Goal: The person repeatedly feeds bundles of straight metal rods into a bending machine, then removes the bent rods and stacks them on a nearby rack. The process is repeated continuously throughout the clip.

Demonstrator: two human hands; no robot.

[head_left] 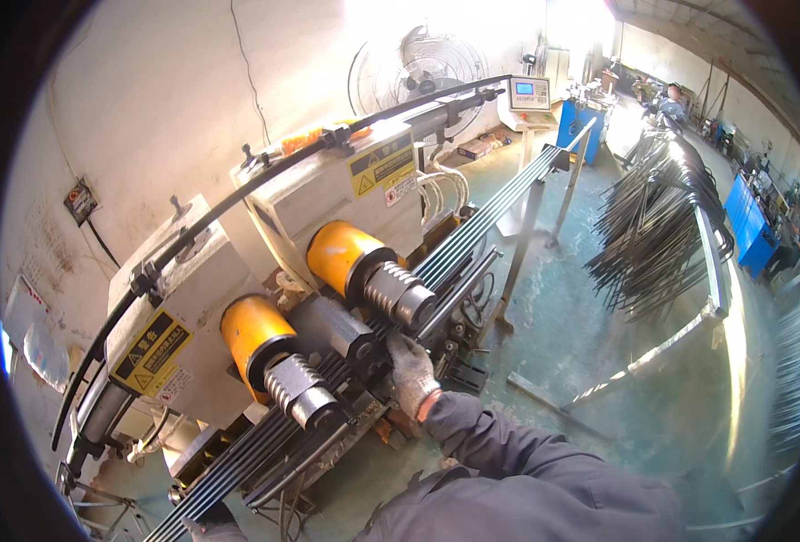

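I'm holding R hand (411, 372) at the dark block (332, 332) and L hand (215, 527) by the rods (242, 462) running along the machine (318, 194), can't tell if either grip's clamped, so I'm prob. best lining rods up evenly, fingers clear of rollers (297, 388).

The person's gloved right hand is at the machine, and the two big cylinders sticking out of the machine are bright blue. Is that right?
Not quite: the head view shows that the two big cylinders are orange-yellow, not blue. The gloved right hand is indeed at the machine.
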